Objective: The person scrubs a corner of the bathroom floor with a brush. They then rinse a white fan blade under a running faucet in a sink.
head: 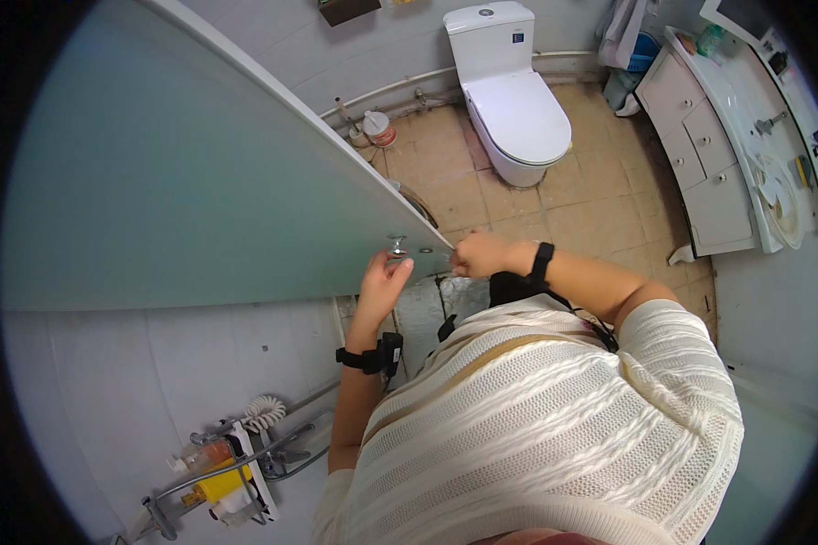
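Observation:
My left hand (384, 283) is raised to a round metal knob (397, 246) on the frosted door (198, 184). Its thumb and fingers stand apart just under the knob, and whether they press on it I cannot tell. A small round metal fitting (426, 251) sits in the door beside the knob. At the door's white-trimmed edge, my right hand (480, 254) has its fingers curled against the panel. That hand is slightly blurred and its fingertips are partly hidden. Both wrists wear black straps.
A white toilet (518, 116) with its lid down stands on tan floor tiles. On the right is a vanity cabinet (699, 150) with a basin. A tub (380, 129) stands by the back wall. At lower left, a wall rack (252, 470) holds bottles beside a shower hose.

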`<state>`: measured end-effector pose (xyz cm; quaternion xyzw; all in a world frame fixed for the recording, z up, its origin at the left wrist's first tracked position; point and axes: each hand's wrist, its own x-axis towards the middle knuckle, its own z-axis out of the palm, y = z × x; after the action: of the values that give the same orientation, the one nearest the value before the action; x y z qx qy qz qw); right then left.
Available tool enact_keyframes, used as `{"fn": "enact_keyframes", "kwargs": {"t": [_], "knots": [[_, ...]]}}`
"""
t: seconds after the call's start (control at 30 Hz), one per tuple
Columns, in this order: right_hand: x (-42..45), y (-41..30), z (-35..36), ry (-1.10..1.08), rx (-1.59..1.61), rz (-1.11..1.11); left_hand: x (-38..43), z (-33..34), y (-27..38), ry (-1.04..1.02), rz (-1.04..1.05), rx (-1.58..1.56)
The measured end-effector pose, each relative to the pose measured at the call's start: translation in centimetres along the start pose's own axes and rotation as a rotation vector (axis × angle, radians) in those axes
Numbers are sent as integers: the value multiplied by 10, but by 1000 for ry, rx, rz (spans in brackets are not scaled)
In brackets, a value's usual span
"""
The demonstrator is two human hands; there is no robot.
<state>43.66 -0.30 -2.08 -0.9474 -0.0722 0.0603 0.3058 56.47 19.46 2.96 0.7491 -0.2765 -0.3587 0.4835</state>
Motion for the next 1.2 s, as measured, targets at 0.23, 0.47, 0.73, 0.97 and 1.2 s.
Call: {"fn": "enact_keyframes", "kwargs": {"t": [0.23,0.47,0.73,0.97,1.2], "knots": [[-58,137,-20,-48,39,341,1,17,9,135,-43,-3],[-57,265,-48,-60,87,531,-49,-3,-38,93,-173,801],[-108,375,-54,39,245,751,-31,66,-8,545,-618,151],[-191,421,-54,233,282,1076,90,101,-38,365,-642,-8],[-282,411,-8,453,479,1345,244,136,-47,20,-584,36]]}}
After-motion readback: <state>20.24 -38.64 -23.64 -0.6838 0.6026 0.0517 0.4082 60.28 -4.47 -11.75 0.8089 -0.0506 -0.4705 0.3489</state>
